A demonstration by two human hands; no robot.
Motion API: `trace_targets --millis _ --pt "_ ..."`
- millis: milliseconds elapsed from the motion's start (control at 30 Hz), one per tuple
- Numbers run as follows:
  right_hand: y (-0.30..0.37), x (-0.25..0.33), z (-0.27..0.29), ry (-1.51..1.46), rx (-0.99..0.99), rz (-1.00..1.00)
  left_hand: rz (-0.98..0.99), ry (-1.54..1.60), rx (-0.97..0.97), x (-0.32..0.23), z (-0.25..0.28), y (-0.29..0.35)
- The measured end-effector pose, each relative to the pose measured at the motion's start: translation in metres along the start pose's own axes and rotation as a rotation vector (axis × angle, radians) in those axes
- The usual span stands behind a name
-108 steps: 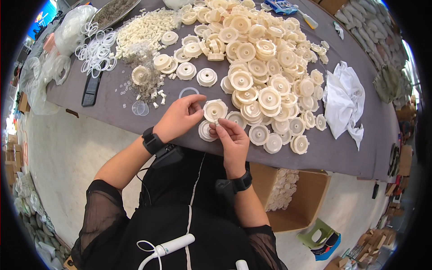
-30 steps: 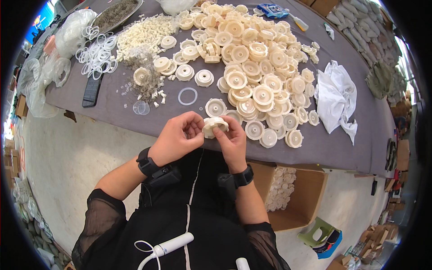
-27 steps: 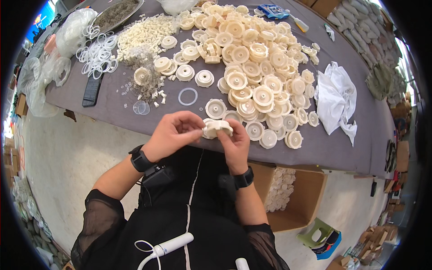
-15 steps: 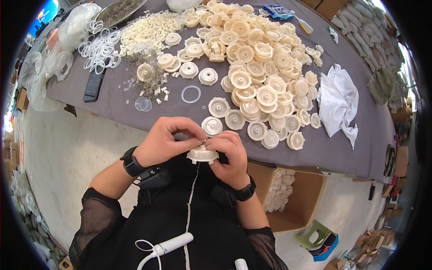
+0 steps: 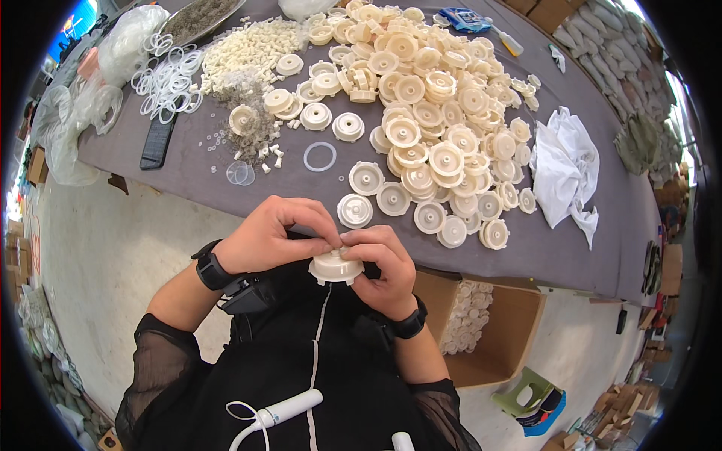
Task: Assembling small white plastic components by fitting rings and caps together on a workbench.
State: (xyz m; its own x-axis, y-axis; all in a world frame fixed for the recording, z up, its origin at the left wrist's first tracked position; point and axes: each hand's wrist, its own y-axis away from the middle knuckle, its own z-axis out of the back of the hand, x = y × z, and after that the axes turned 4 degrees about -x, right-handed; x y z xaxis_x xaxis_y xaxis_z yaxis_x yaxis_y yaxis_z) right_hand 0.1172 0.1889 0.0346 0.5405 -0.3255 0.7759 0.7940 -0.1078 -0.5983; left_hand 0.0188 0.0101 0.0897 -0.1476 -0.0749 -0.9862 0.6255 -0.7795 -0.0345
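A cream plastic cap (image 5: 334, 270) with lugs round its rim is held in front of my body, just off the table's near edge. My right hand (image 5: 387, 269) grips its right side, thumb at the rim and fingers over the top. The fingertips of my left hand (image 5: 272, 239) are pinched together at the raised centre of the cap; whatever small part they may hold is hidden. Beyond my fingers a similar cap (image 5: 354, 211) lies on the table, and a clear ring (image 5: 320, 156) lies farther back.
A large heap of cream caps (image 5: 444, 113) covers the table's middle. Small white plastic pieces (image 5: 248, 52), clear rings (image 5: 167, 79) and a dark phone (image 5: 156, 143) lie left. A white cloth (image 5: 565, 169) lies right. Below stands a cardboard box (image 5: 511, 331) with parts inside.
Both hands have shifted slightly, and the cap has moved a little left and tilted. My left fingertips have come lower and closer to its centre.
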Motion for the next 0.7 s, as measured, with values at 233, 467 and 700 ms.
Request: trace_targets --millis 233,467,700 --pt "0.002 -0.002 0.002 -0.061 -0.018 -0.066 -0.033 -0.029 -0.026 0.005 -0.004 0.004" --pt "-0.004 -0.003 0.008 0.024 -0.010 0.011 -0.192 -0.099 -0.069 -0.006 -0.009 0.008" --pt "-0.010 0.003 0.009 0.203 0.072 0.151 -0.152 -0.308 -0.077 -0.001 -0.012 0.016"
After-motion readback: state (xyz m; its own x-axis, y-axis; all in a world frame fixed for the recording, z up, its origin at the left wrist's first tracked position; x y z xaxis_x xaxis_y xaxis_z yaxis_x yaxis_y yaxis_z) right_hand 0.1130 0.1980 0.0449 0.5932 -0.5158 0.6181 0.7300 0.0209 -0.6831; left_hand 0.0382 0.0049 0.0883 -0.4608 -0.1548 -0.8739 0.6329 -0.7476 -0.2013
